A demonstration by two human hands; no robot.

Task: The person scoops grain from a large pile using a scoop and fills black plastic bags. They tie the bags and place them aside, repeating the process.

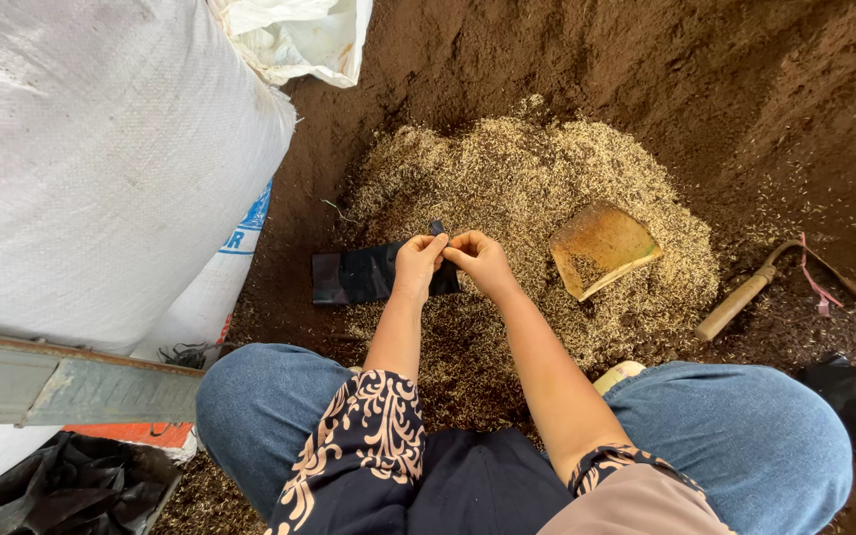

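At the centre of the frame we see both hands meeting over a mound of pale husks (527, 188) heaped on dark brown soil (725, 89). Our left hand (418, 263) and right hand (478, 260) pinch the right end of a black plastic bag (364, 275), which lies flat on the husks and stretches away toward the left of the frame; the fingertips of the two hands touch each other at the bag's mouth, each hand closed on the plastic. Whether the mouth is being held apart or pressed together we cannot quite tell, since the fingers cover it. Just right of the hands, a flat yellowish scoop (601, 248) rests on the husks with some husks in it. Farther right, near the edge of the mound, a wooden-handled tool (745, 297) with a curved metal head lies on the soil, well apart from the hands. A large white woven sack (91, 149) fills the upper left of the frame. Along the bottom of the frame we see knees in blue jeans (745, 436), and patterned dark sleeves (369, 436) cover the upper arms.
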